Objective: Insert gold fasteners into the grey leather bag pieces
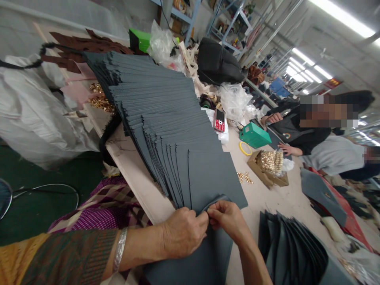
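Note:
A long fanned-out stack of dark grey-blue fabric panels point(169, 114) runs across the table toward me. At its near end, my left hand point(185, 231) and my right hand point(227, 219) meet fingertip to fingertip on one grey-blue panel point(192, 263). The fingers of both are closed, pinching this panel's folded upper edge. The panel hangs down below my hands toward the bottom of the view. Whether something small sits between the fingertips, I cannot tell.
On the right stand a cardboard box of gold beads point(270, 168), a green box point(255, 134), a yellow ring point(245, 149) and a red phone point(219, 120). More folded grey panels point(293, 245) lie lower right. A co-worker's hand point(289, 149) rests across the table.

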### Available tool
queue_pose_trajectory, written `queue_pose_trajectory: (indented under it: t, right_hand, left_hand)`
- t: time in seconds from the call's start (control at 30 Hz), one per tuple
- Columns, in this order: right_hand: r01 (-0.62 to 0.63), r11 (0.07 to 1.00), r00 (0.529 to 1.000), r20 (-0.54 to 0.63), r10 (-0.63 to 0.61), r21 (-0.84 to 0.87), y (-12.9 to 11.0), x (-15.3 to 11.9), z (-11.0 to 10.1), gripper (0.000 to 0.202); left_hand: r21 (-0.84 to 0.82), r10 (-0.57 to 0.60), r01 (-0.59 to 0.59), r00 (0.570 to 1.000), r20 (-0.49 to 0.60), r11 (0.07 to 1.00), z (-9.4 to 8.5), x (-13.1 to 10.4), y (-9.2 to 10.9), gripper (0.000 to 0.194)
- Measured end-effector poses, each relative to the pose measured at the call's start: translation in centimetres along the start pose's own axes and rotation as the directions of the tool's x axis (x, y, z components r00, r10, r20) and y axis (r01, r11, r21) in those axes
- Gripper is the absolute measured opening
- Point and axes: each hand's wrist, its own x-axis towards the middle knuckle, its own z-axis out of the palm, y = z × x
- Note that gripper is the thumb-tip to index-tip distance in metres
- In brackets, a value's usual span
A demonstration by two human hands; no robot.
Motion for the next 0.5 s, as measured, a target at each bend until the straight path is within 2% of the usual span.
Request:
queue_pose_trajectory:
  t: [0.17, 0.33, 0.43, 0.5]
  right_hand:
    - [-0.088, 0.996, 0.996, 0.007, 0.088, -0.011, -0.8, 0.3, -0.1, 0.015]
    - [-0.087, 0.973, 0.996, -0.023, 0.084, -0.214, -1.4, 0.7, -0.1, 0.016]
    - [-0.034, 0.940, 0.990, -0.143, -0.016, -0.339, -2.3, 0.0, -0.6, 0.014]
    - [0.084, 0.881, 0.944, -0.246, -0.220, -0.465, -2.9, -0.8, -1.1, 0.027]
  left_hand:
    - [-0.025, -0.006, 0.007, 1.000, 0.020, 1.000, 0.0, 0.0, 0.0, 0.026]
    - [-0.011, 0.007, -0.007, 1.000, 0.016, 1.000, -0.2, 0.2, 0.0, 0.028]
    - [-0.026, 0.029, -0.029, 1.000, 0.005, 0.999, -0.3, -0.1, 0.0, 0.026]
    - [-0.031, 0.028, -0.029, 0.999, -0.022, 0.999, -0.1, -0.3, 0.0, 0.024]
